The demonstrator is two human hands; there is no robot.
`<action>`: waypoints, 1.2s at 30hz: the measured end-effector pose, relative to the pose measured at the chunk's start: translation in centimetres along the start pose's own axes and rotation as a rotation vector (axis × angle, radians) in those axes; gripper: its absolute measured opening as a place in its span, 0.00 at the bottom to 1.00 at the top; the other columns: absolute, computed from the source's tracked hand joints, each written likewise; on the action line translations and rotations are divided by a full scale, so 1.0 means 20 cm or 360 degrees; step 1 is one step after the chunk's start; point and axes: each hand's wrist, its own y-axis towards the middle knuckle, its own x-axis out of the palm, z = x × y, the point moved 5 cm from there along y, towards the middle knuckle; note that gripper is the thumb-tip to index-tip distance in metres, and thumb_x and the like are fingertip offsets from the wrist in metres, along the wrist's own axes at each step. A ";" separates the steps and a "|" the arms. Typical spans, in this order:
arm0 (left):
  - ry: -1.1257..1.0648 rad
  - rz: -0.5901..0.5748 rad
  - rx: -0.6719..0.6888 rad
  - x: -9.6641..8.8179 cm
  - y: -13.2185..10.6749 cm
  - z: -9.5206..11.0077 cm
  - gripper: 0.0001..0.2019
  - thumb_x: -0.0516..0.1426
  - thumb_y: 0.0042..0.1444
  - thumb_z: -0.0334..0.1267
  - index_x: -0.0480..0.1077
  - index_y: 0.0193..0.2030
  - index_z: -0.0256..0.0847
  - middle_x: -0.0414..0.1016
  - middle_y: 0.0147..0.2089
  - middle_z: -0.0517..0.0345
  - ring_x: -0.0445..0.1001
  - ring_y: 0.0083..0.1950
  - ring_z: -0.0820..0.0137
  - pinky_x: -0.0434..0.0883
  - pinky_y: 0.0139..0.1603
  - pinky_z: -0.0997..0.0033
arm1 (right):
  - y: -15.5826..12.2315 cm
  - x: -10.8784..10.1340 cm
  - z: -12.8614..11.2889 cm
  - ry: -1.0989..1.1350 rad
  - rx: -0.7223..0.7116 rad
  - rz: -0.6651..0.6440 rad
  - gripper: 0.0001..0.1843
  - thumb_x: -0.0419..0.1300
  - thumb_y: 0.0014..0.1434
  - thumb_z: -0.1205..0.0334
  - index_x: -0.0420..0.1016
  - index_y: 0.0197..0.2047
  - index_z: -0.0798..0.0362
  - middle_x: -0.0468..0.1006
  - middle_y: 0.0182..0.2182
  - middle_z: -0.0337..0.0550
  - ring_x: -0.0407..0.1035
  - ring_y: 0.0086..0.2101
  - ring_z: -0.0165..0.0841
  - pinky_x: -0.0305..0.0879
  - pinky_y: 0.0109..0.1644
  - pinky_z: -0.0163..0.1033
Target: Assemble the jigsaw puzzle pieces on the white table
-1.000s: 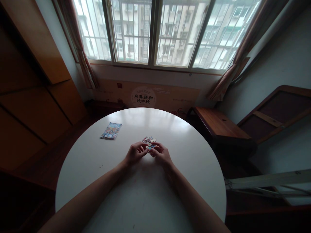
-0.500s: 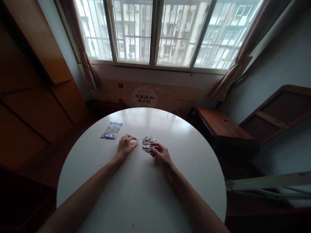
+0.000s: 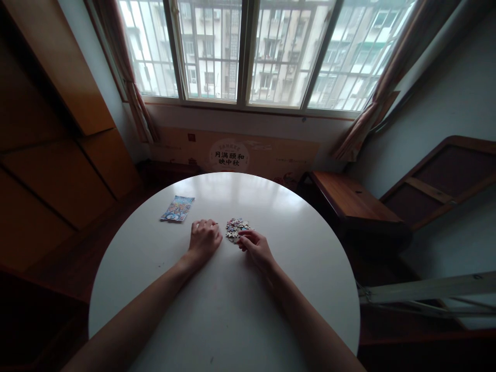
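A small heap of jigsaw puzzle pieces, mixed colours with pale undersides, lies on the white round table. Just left of the heap, my left hand rests on the tabletop with its knuckles up and fingers curled under. Whatever those fingers hold is hidden. At the heap's lower right edge, my right hand has thumb and fingertips pinched on a jigsaw piece. A flat, colourful printed packet lies beyond my left hand, to the left.
A wooden bench stands to the right past the table's edge, near a leaning wooden frame. Brown cabinets line the left. Behind the table is a printed panel below a barred window.
My left hand has rolled over, knuckles up, and its fingers have curled under; the small piece seen at its fingertips is now hidden. My right hand has barely shifted at the heap.
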 end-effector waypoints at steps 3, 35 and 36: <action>-0.0080 -0.0022 0.0019 0.02 0.01 -0.02 0.09 0.53 0.55 0.37 0.73 0.39 0.41 0.72 0.46 0.47 0.66 0.49 0.57 0.53 0.55 0.54 | 0.00 0.00 0.00 -0.0012 0.0005 0.0002 0.15 0.64 0.46 0.53 0.74 0.34 0.55 0.76 0.22 0.41 0.66 0.21 0.28 0.62 0.26 0.35; 0.0163 -0.0458 -0.0211 0.21 0.03 -0.14 0.33 0.40 0.59 0.56 0.50 0.65 0.39 0.53 0.66 0.50 0.46 0.67 0.55 0.40 0.65 0.48 | -0.01 0.01 -0.01 -0.0101 -0.0017 -0.0058 0.12 0.61 0.48 0.56 0.74 0.33 0.55 0.76 0.23 0.40 0.66 0.22 0.27 0.63 0.27 0.34; 0.0157 -0.0452 -0.0210 0.21 0.03 -0.14 0.33 0.41 0.59 0.56 0.50 0.65 0.39 0.53 0.66 0.50 0.46 0.67 0.55 0.40 0.65 0.48 | -0.01 0.01 -0.01 -0.0107 -0.0019 -0.0060 0.12 0.61 0.48 0.56 0.74 0.33 0.55 0.76 0.23 0.40 0.66 0.22 0.27 0.63 0.27 0.34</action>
